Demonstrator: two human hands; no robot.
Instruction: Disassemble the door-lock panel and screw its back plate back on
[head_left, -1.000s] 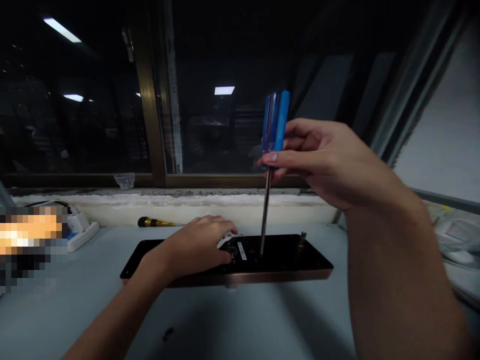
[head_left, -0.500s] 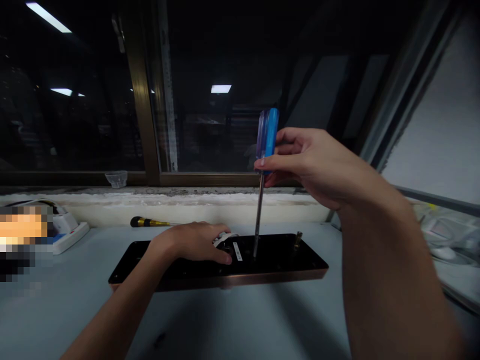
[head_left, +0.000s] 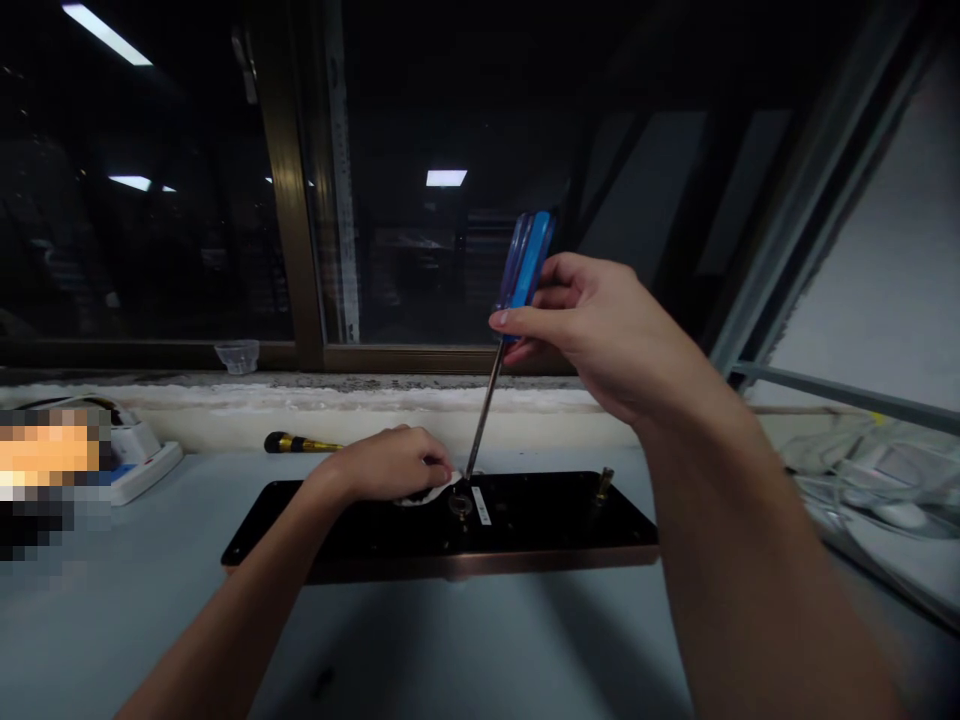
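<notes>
My right hand (head_left: 592, 310) grips the blue handle of a screwdriver (head_left: 489, 395), which leans with its top to the right. Its tip reaches down to a long black panel with a copper-coloured edge (head_left: 555, 515), just behind a round fitting (head_left: 460, 505). My left hand (head_left: 394, 463) rests over the panel's left half, fingers curled in on a white cable (head_left: 431, 495) lying near that fitting. Which fingers bear on the cable is partly hidden. A white label (head_left: 481, 506) is stuck beside the fitting, and a brass post (head_left: 604, 485) stands at the panel's right end.
Behind my left hand lies a yellow and black screwdriver (head_left: 300, 443). A white power strip (head_left: 146, 475) sits at the left. On the window sill stands a clear plastic cup (head_left: 238, 356). Clear bags and cables (head_left: 892, 490) fill the right side.
The screwdriver's tip has moved left and back, from right of the label to behind the round fitting, and its shaft tilts more. My left hand has drawn back left, uncovering the fitting.
</notes>
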